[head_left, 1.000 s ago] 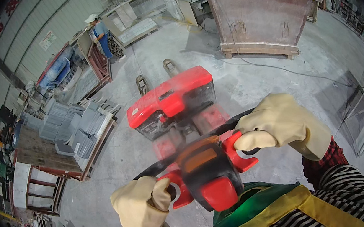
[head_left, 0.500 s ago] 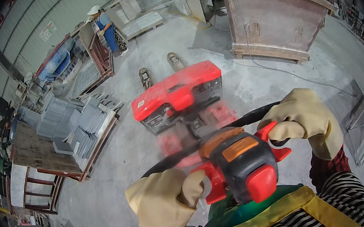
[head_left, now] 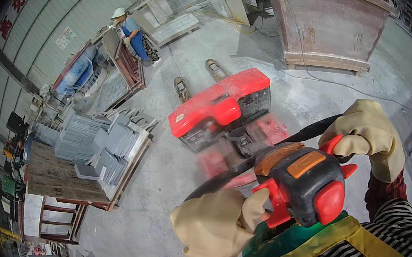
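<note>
Occlusions first: left hand [head_left: 216, 228], gloved, covers most of its grip; its forearm is cut off at the lower edge. Right hand [head_left: 368, 138], gloved too, hides its outer grip. Red base [head_left: 211, 164] of the pallet truck [head_left: 221, 103] is blurred, partly behind the black bar [head_left: 218, 180]. 2 forks [head_left: 181, 89] stick out beyond the red cover, near ends hidden. Stuff along the far left rim: too dark to sort out.

Containers: big brown box [head_left: 327, 24] upper right, contents can't be made out. Left, worktop [head_left: 58, 171] with grey slabs [head_left: 79, 137] stacked toward its far end.

Control handle [head_left: 309, 180] sits between the hands, just in front of the green apron [head_left: 283, 240]. Fingers curled around its grips on both sides, thumbs by the red levers [head_left: 277, 205].
</note>
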The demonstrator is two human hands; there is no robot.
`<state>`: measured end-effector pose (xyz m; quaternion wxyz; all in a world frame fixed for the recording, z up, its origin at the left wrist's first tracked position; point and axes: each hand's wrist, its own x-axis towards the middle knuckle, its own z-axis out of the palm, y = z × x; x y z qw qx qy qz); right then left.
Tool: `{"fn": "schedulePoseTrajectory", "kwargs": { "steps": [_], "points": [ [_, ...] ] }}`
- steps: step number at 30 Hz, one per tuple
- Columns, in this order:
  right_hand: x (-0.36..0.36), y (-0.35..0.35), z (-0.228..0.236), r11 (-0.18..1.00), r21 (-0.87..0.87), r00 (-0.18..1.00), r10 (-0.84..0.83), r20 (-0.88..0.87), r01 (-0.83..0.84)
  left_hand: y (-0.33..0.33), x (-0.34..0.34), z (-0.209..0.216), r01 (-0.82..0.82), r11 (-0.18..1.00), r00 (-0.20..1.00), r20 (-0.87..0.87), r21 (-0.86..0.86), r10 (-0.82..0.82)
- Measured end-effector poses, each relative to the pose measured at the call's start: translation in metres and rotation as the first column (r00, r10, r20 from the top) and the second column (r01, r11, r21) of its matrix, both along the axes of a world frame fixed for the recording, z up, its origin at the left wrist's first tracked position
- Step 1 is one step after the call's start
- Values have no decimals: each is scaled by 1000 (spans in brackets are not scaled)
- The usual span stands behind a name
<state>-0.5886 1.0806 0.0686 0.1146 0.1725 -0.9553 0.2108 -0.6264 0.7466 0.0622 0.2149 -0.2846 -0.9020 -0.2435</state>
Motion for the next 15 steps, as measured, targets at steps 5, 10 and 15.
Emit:
{"fn": "schedulePoseTrajectory", "kwargs": {
  "steps": [5, 10, 15],
  "points": [
    [-28, -5, -2, 997, -73, 1000, 19, -2, -19, -3, -31, -8, 23, 999, 999, -26, 32, -22],
    [-50, -1, 1, 999, -3, 999, -38, 17, 38, 2, -70, -10, 70, 997, 998, 3, 20, -70],
    [-85, -13, -6, 999, -29, 986, 37, -164, -42, -9, -84, 0, -32, 999, 999, 5, -19, 32]
  ]
}}
